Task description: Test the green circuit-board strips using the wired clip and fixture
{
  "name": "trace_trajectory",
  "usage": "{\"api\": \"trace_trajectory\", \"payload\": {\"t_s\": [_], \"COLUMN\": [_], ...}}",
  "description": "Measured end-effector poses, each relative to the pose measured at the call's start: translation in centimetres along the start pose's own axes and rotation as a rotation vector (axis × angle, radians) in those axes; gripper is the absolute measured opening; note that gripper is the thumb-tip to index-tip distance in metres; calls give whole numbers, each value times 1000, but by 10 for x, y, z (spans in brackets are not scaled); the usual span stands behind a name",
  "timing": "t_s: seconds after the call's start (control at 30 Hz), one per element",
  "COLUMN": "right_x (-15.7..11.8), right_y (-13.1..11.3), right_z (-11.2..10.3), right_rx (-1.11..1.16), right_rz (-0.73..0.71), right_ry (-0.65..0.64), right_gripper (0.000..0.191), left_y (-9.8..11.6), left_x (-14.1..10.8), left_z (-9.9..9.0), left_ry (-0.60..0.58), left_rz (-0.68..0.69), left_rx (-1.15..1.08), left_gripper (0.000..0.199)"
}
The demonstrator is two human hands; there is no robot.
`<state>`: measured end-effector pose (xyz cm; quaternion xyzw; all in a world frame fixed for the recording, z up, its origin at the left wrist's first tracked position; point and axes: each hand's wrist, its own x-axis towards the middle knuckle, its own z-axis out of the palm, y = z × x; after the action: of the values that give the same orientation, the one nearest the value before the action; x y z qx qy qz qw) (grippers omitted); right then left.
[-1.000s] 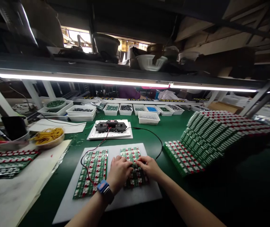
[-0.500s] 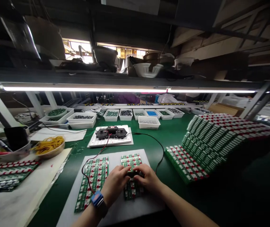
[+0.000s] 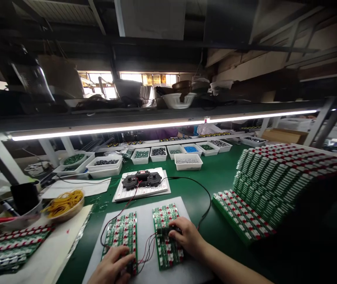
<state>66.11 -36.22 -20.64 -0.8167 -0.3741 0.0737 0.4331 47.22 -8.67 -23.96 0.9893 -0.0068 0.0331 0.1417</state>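
Note:
My right hand (image 3: 187,234) is closed round the end of a small black part with wires (image 3: 162,232), which lies across the middle of the right circuit board panel (image 3: 166,213). My left hand (image 3: 113,266) has its fingers bent over the lower end of the left circuit board panel (image 3: 123,227). Something dark shows by its fingertips, too hidden to name. Thin red and black wires (image 3: 148,248) run between that spot and the black part. Both green panels carry rows of white and red components and lie on a pale sheet (image 3: 144,221).
A black twin-knobbed device (image 3: 141,180) sits on a white tray, with cables trailing from it. Tall stacks of panels (image 3: 263,185) stand at the right. White bins of small parts (image 3: 188,161) line the back. A bowl of yellow rubber bands (image 3: 66,205) is at left.
My left hand has left the black part and moved down and left to the left panel. My right hand stays at the black part. The camera view has tilted upward.

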Motion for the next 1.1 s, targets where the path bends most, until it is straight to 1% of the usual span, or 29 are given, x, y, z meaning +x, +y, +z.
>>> {"api": "trace_trajectory", "payload": {"t_s": [0.07, 0.13, 0.23, 0.3, 0.33, 0.4, 0.5, 0.57, 0.63, 0.67, 0.7, 0.73, 0.77, 0.8, 0.87, 0.9, 0.97, 1.03, 1.1], "right_x": [1, 1, 0, 0, 0, 0, 2, 4, 7, 9, 11, 12, 13, 14, 14, 14, 12, 10, 8], "right_y": [1, 2, 2, 3, 3, 3, 1, -2, -6, -8, -10, -11, -12, -13, -13, -13, -11, -8, -5], "right_z": [1, 0, -1, -2, -2, -3, -5, -5, -6, -6, -7, -9, -11, -13, -17, -19, -20, -20, -17], "right_rx": [18, 28, 24, 30, 36, 58, 102, 116, 110, 105, 101, 102, 109, 122, 160, 176, 187, 174, 152], "right_rz": [-1, 1, -3, -14, -19, -24, -15, 14, 57, 79, 96, 107, 114, 119, 129, 136, 148, 160, 175], "right_ry": [12, 21, 25, 28, 29, 35, 48, 49, 42, 38, 35, 34, 35, 36, 32, 27, 11, 5, 20], "right_gripper": [20, 20, 21, 21, 21, 21, 20, 20, 20, 21, 21, 22, 23, 23, 24, 24, 24, 22, 21], "left_y": [1, 7, 21, 29, 32, 34, 33, 36, 48, 58, 69, 81, 93, 104, 121, 125, 128, 126, 122], "left_x": [4, 4, 1, 1, 2, 6, 13, 19, 27, 33, 40, 48, 57, 67, 86, 95, 109, 116, 118], "left_z": [-2, -6, -19, -33, -42, -64, -93, -103, -100, -95, -88, -81, -73, -65, -51, -46, -36, -29, -23], "left_ry": [35, 85, 156, 158, 140, 103, 151, 211, 231, 219, 182, 143, 130, 130, 151, 161, 137, 95, 80], "left_rz": [47, 83, 68, 35, 36, 72, 88, 30, -23, -30, -5, 25, 37, 39, 0, -31, -63, -68, -62], "left_rx": [20, 49, 89, 107, 111, 114, 164, 243, 260, 229, 167, 102, 55, 14, -45, -66, -116, -161, -186], "left_gripper": [36, 33, 39, 40, 35, 15, 18, 23, 32, 39, 40, 41, 39, 36, 33, 33, 32, 27, 23]}}
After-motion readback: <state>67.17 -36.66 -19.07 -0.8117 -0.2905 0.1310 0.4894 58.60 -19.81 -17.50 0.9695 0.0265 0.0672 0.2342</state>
